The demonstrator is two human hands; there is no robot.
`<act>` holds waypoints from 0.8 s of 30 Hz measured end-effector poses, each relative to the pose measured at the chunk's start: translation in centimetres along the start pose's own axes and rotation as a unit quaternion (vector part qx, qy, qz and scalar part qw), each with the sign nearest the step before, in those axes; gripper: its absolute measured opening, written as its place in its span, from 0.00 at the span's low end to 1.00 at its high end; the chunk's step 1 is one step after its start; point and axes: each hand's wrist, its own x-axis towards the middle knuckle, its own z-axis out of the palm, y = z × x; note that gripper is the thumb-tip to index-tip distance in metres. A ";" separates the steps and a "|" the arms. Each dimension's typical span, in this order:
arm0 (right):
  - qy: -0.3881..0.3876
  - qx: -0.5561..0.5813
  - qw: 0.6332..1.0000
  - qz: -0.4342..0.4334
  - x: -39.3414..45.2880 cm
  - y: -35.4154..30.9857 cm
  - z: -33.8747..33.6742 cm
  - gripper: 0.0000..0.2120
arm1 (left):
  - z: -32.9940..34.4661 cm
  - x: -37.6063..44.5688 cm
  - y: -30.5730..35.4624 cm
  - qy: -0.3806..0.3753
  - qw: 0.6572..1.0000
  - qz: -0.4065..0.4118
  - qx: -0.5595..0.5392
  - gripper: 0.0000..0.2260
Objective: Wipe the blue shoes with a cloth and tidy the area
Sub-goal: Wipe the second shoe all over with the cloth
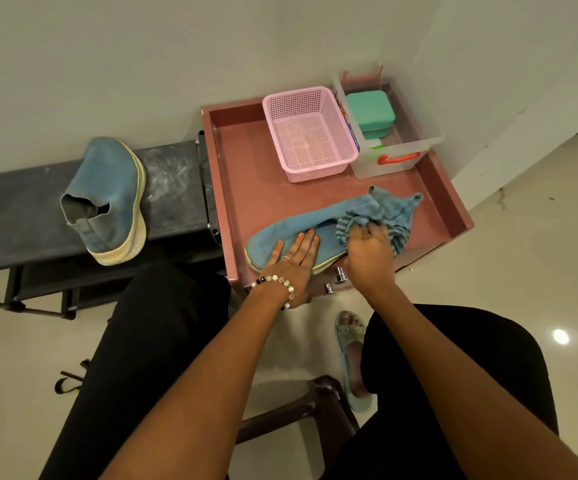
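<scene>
**Blue shoe held flat and rubbed with a cloth on the pink tray top**

A dusty black fabric shoe rack (173,188) stands against the wall at the left, and just beside it on the right is a reddish-pink cabinet whose top forms a shallow rimmed tray (239,161). One blue knitted slip-on shoe with a cream sole (107,199) lies on its side on the rack, well apart from the hands. Its mate, a second blue knitted shoe (301,225), lies on the near part of the tray, toe pointing left.

At the back of the tray sit a pink perforated plastic basket (310,133) and, touching it on the right, a clear plastic storage box with a red handle (401,157) that holds a teal lidded container (370,114).

The left hand (294,259), with a beaded bracelet (277,282) at the wrist, presses flat on the shoe's forepart, fingers straight. The right hand (370,251) has its fingers curled round a bunched blue striped cloth (381,213), which rests on the heel end of the same shoe.
</scene>
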 end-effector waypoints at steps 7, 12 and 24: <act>-0.004 -0.042 0.980 -0.196 2.9 7.9 -1.7 0.26 | 0.1 -0.1 0.0 0.003 1.000 0.000 -0.007 0.49; 0.040 0.097 0.994 0.021 1.2 2.7 -0.1 0.21 | 0.2 -0.1 0.1 0.010 1.000 -0.001 -0.006 0.48; 0.015 0.056 0.998 0.008 1.9 5.8 -2.5 0.18 | 0.0 -0.2 0.2 0.008 1.000 0.001 -0.009 0.49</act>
